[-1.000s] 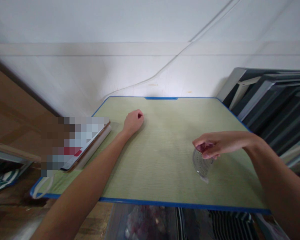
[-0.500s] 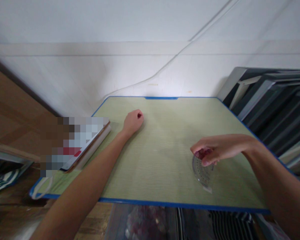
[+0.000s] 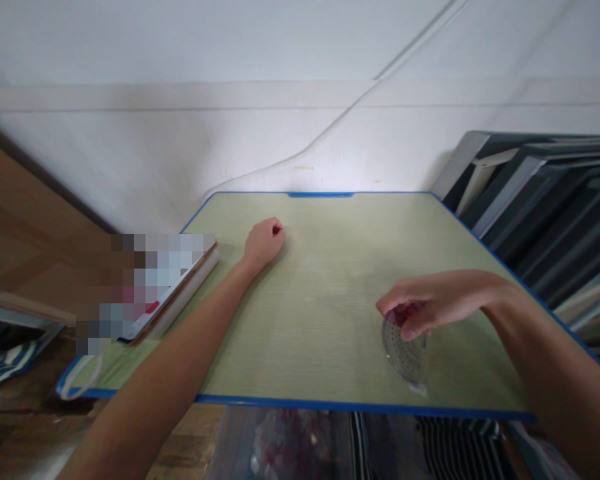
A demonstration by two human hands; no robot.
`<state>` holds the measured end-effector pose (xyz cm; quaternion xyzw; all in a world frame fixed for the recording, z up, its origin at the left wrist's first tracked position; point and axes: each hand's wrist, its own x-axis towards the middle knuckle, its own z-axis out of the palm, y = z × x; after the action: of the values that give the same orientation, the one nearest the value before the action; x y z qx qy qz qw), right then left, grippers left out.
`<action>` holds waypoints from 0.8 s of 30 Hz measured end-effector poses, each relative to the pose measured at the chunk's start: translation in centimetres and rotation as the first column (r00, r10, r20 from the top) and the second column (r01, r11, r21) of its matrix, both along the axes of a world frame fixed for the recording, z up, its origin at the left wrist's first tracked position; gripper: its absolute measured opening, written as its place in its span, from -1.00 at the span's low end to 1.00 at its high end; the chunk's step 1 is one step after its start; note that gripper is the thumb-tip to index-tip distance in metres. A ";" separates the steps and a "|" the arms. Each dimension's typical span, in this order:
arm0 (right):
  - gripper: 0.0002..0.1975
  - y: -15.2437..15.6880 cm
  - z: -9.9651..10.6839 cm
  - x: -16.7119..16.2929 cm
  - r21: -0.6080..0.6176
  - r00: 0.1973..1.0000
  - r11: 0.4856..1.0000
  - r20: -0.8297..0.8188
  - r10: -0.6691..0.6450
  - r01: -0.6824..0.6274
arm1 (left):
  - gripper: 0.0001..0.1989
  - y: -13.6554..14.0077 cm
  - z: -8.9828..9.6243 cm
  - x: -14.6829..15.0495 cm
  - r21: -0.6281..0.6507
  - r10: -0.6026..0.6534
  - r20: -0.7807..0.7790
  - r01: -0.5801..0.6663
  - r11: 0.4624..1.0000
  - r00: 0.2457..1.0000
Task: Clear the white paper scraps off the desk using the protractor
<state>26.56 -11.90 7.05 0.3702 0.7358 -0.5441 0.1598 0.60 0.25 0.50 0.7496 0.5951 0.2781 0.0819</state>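
In the head view, a clear plastic protractor (image 3: 404,353) hangs from my right hand (image 3: 425,305), its curved, marked edge facing left and down. My right thumb and fingers pinch its upper part, which they partly hide. It is over the right half of the pale green tabletop (image 3: 310,333); I cannot tell whether its lower tip touches the surface. Left of centre, my left hand (image 3: 265,241) rests on the tabletop in a loose fist. Its curled fingers are turned away, and whatever may be inside them is hidden.
A thick book-like stack (image 3: 185,287), partly blurred out, lies at the table's left with a white strap (image 3: 83,380) near it. Dark framed panels (image 3: 545,200) lean at the right. A cable (image 3: 330,127) runs along the white wall. Below the front edge sits a clear bin (image 3: 290,443).
The protractor has tilted slightly in my right hand, and its lower tip sits a little lower. My left hand stays in place; the whole view has shifted slightly.
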 end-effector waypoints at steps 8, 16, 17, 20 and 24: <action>-0.81 -0.3 0.0 -0.5 0.008 0.999 0.999 0.005 0.032 -0.032 | -0.80 0.0 0.0 0.0 0.006 -0.005 -0.009 0.005 1.000 1.000; -0.74 -0.5 -0.2 -0.9 0.013 0.997 0.997 -0.011 0.079 -0.079 | -0.78 0.0 0.0 0.0 0.002 -0.001 -0.013 0.001 1.000 1.000; -0.73 -0.5 -0.1 -1.0 0.009 0.997 0.997 -0.010 0.080 -0.080 | -0.78 0.0 0.0 0.0 0.003 0.000 -0.013 0.000 1.000 1.000; -0.73 -0.5 0.1 -1.0 -0.002 0.996 0.996 -0.020 0.092 -0.092 | -0.79 0.0 0.0 0.0 0.005 0.000 -0.016 0.000 1.000 1.000; -0.72 -0.4 0.3 -1.0 -0.002 0.989 0.990 -0.051 0.140 -0.141 | -0.79 0.0 0.1 0.0 0.001 0.006 -0.018 -0.006 1.000 1.000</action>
<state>25.53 -12.25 7.35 0.3031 0.7624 -0.5426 0.1802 0.63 0.24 0.55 0.7504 0.5977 0.2720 0.0752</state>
